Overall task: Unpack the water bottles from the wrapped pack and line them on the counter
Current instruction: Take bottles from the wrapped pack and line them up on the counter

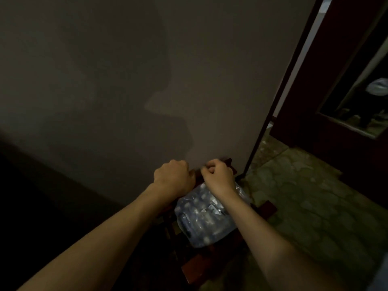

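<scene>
Pack (204, 219) blurred; bottle count unclear; fingers (207, 168) curled under

Plain grey wall (126, 80) fills most of the view, with soft shadows across it. Dark red wooden furniture (195, 269) at the bottom — kind unclear. Mottled green floor (304, 196) to the right, and a dark red door (346, 91) beyond — dim, blurry.
</scene>
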Demonstrator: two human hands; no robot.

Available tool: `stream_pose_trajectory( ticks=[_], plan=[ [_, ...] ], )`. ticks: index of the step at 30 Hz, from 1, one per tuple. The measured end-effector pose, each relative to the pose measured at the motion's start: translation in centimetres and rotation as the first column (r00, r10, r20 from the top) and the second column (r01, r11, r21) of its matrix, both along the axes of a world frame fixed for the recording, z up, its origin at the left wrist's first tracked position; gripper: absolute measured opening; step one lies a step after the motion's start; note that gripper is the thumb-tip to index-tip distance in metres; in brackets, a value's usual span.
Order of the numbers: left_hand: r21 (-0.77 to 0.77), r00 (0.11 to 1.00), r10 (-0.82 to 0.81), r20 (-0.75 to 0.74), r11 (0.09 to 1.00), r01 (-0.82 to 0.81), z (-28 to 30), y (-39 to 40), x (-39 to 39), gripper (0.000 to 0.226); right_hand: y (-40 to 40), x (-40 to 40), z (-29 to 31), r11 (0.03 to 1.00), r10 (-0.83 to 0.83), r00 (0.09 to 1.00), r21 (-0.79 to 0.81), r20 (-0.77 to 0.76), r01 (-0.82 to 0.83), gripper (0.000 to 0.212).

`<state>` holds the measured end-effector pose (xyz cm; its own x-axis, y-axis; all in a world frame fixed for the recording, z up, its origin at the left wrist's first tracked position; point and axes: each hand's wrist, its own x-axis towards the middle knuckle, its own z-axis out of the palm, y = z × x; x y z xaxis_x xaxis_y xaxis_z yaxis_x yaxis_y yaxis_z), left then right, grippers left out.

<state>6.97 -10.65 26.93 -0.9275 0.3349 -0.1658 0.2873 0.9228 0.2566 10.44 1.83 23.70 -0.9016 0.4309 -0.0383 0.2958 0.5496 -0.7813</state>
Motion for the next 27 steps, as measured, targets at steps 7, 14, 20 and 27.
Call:
stream_pose_trajectory(
  ticks=[7,14,20,27],
  plan=[
    [0.068,0.995,0.003,0.099,0.998,-0.010,-5.1,3.9,-5.2,0.042,3.9,-4.6,-4.8,1.000,-0.021,0.991,0.004,0.130,0.020,0.031],
    [0.095,0.968,0.054,0.244,0.992,-0.079,-11.0,6.4,-9.4,0.042,7.1,-8.4,-10.4,0.999,0.032,0.954,0.017,0.299,-0.039,0.023],
    [0.072,0.911,0.101,0.400,0.987,-0.141,-16.6,6.9,-9.7,0.045,8.8,-9.4,-15.1,0.997,0.075,0.909,-0.017,0.410,-0.074,0.017],
    [0.093,0.822,0.134,0.553,0.971,-0.221,-22.3,8.6,-7.9,0.042,11.1,-8.3,-22.4,0.991,0.131,0.748,-0.069,0.651,-0.114,0.020]
  ],
)
